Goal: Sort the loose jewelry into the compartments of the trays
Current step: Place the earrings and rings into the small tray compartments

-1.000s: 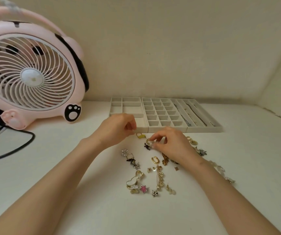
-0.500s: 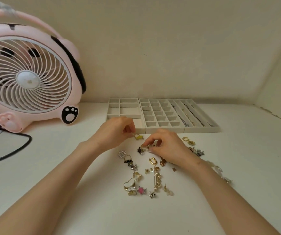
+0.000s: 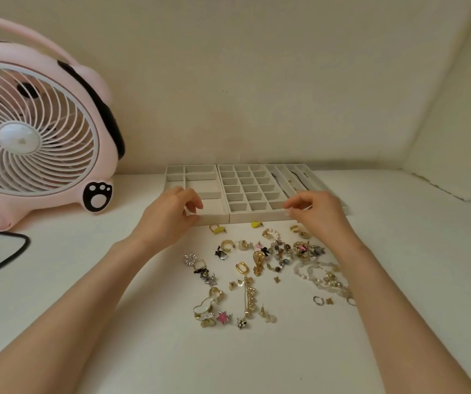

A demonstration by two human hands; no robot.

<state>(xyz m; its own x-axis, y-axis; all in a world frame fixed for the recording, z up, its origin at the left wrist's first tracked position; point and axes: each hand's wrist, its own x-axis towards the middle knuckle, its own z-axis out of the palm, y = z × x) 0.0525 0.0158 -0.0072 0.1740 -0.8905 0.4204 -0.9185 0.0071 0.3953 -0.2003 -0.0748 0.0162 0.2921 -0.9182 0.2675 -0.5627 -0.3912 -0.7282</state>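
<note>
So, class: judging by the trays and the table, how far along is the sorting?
Done: chains lie in the right tray. In hand: left hand and right hand are at the trays' front edge; whether either holds anything is unclear. Left: grid tray looks empty; loose jewelry lies on the table.

Home corner: pink animal-shaped desk fan [image 3: 33,137], jewelry trays [image 3: 257,218] on a white tabletop [image 3: 58,251], cream wall [image 3: 257,81].

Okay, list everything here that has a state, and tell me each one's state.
Left tray: visible compartments look empty.
Grid tray: cells look empty.
Right tray: slots hold chains.
Loose jewelry: scattered, unsorted.
Left hand: fingers curled at tray front.
Right hand: fingers curled over tray corner.
Fan: upright.
</note>
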